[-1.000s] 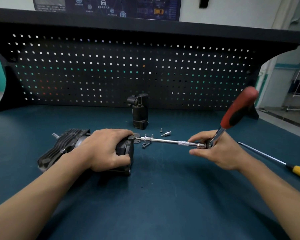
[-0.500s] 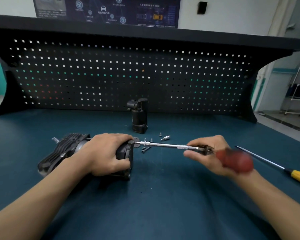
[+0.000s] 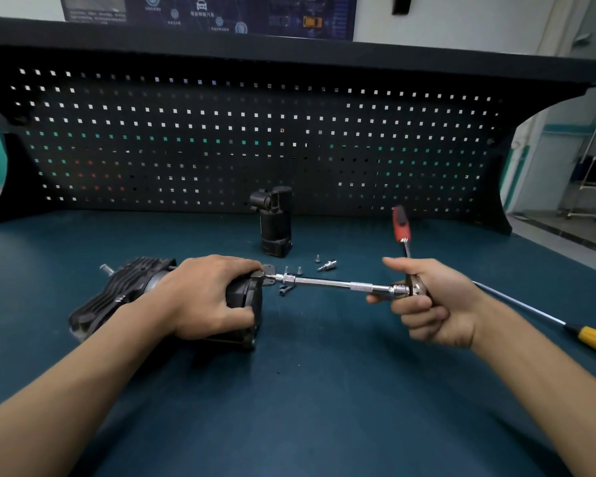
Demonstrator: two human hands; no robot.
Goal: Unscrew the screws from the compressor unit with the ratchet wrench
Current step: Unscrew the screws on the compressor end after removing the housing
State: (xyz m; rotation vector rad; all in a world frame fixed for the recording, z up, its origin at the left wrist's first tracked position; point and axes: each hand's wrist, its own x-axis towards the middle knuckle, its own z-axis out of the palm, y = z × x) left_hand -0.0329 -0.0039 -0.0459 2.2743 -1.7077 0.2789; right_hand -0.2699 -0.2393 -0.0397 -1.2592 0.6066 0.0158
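Working partway through the unscrewing step, by the look of it. Bracing the compressor unit [image 3: 117, 297], lying on its side left of centre on the table [image 3: 307, 390], with the left hand [image 3: 203, 297] wrapped over its right end and the fingers curled down round the housing. Driving a long chrome extension bar [image 3: 331, 283] horizontally into that end face and seating its tip at a fastener there (not seeing the screw head itself, hidden behind the tip). Gripping the ratchet wrench [image 3: 401, 227] by its chrome head in the right hand [image 3: 430, 301], right of centre, fingers folded round the head and thumb laid over the top, with the red handle pointing up towards the pegboard [image 3: 255, 139].

Judging the task as partly done, going by several small screws [image 3: 318, 258] lying loose on the table just above the bar. Probably needing next a swing of the red handle about the bar's axis, pressing the bar straight in and stopping the unit from rolling; risking a slipped tip by tilting the bar.

Finding no tray, box or bowl anywhere in the frame: leaving the loose screws directly on the table surface, near a black cylindrical part [image 3: 275, 222] standing upright at centre. Noting a yellow-handled screwdriver [image 3: 592, 339] lying at the right edge, well apart from the work.
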